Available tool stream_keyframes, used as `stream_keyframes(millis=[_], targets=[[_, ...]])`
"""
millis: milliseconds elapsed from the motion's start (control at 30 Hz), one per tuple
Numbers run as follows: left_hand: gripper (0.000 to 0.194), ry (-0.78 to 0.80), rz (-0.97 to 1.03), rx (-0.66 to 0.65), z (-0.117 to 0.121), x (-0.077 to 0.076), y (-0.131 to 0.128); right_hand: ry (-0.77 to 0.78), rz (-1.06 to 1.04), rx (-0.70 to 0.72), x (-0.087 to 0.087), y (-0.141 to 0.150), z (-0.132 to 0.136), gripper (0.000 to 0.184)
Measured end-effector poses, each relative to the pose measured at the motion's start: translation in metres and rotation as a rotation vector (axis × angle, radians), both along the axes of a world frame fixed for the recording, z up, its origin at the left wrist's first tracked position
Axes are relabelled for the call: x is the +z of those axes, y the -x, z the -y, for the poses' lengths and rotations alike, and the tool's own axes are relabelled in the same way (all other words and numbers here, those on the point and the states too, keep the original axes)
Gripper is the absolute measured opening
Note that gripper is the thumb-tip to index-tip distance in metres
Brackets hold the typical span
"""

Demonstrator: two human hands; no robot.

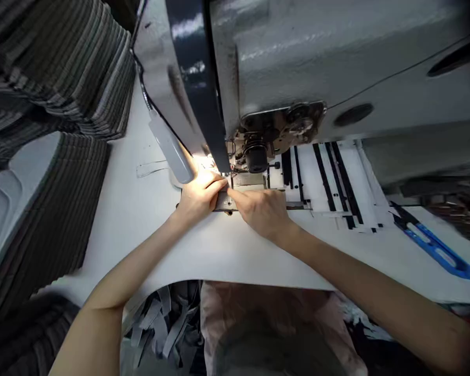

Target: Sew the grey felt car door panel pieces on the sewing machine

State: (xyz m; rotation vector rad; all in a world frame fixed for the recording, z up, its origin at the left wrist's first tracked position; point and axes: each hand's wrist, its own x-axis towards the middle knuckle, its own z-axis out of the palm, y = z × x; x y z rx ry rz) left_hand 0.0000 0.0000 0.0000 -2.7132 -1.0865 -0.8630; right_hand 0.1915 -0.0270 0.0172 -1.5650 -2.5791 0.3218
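Note:
Under the head of a sewing machine (290,68), both hands meet at the metal needle plate (224,202). My left hand (200,194) lies beside the lit needle area, its fingers drawn together and thumb pressed in. Close by on the right, my right hand (263,210) has its fingers curled, with the index finger pointing toward the left fingertips. Whatever the fingertips may hold is too small or covered to make out. A white clip-on lamp (172,149) shines down just above the left hand.
Tall stacks of grey sole-shaped pieces (62,193) stand at the left. Black strips (339,180) lie right of the machine plate. Blue thread snips (434,243) rest farther right on the white table (156,261). Grey scraps (166,318) hang below the table edge.

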Motion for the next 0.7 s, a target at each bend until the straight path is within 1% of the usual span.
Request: stream_keyframes(millis=[100, 200, 300, 467, 600, 700], targets=[[0.02, 0.061, 0.03, 0.018, 0.006, -0.003, 0.005, 0.006, -0.016, -0.028, 0.002, 0.001, -0.004, 0.037], [0.018, 0.087, 0.06, 0.029, 0.005, -0.006, 0.008, -0.006, -0.022, -0.06, 0.002, 0.001, -0.007, 0.041], [0.021, 0.071, 0.064, 0.027, -0.004, -0.01, 0.008, -0.025, -0.021, -0.079, 0.0, 0.002, -0.009, 0.045], [0.028, 0.062, 0.036, 0.043, -0.018, -0.013, 0.009, -0.052, -0.053, -0.085, -0.007, 0.001, -0.008, 0.039], [0.033, 0.08, 0.023, 0.061, -0.022, -0.014, 0.009, -0.068, -0.078, -0.078, -0.011, -0.001, -0.004, 0.039], [0.032, 0.086, 0.055, 0.078, -0.022, -0.015, 0.009, -0.074, -0.082, -0.067, -0.012, -0.002, -0.003, 0.039]])
